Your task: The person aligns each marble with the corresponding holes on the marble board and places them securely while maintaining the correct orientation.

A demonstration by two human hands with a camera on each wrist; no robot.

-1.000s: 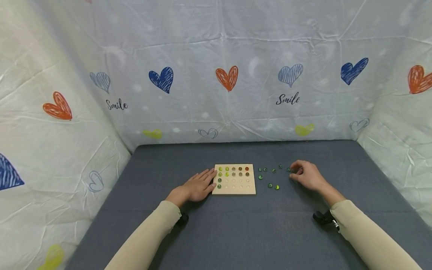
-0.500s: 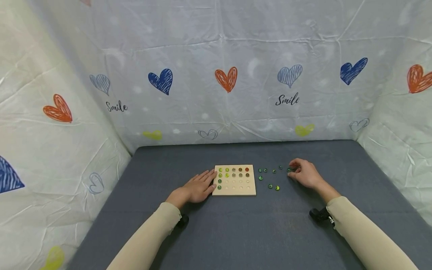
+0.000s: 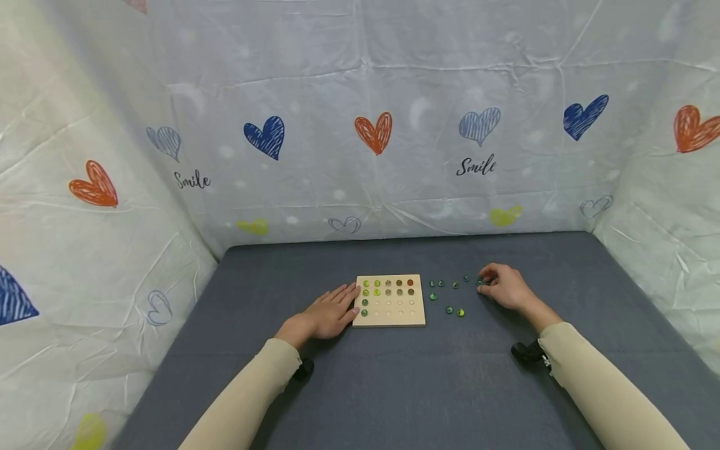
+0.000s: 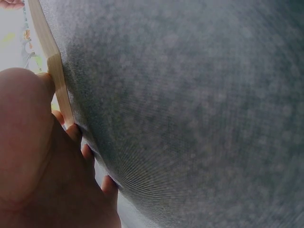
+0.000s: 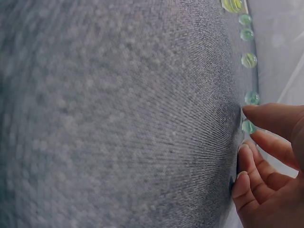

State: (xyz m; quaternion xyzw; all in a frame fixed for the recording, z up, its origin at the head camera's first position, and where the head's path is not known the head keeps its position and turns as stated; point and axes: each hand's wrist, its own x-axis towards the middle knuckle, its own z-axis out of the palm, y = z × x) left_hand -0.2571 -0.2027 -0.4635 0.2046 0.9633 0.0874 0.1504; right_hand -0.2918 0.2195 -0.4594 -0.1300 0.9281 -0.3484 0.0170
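My left hand point(image 3: 326, 314) lies with straight fingers against the left edge of a pale wooden board point(image 3: 389, 320) with rows of round hollows. The left wrist view shows the board's side point(image 4: 46, 40) beside the thumb. Glass marbles fill the two back rows and the left column of the board, green, yellow-green, brownish and one red marble point(image 3: 410, 283). To the right, the thumb and index finger of my right hand point(image 3: 509, 289) pinch a green marble point(image 5: 248, 126) at the table surface. Its other fingers are curled.
Several loose marbles lie between board and right hand, among them a green marble point(image 3: 433, 296), a far one point(image 5: 252, 98) and a yellow-green marble point(image 3: 460, 312) nearer the front. A dark grey cloth point(image 3: 394, 387) covers the table; a heart-printed white curtain point(image 3: 315, 175) hangs behind.
My right hand has moved slightly left, its thumb and index finger closing around the rightmost marble. The left hand and the board stay in place.
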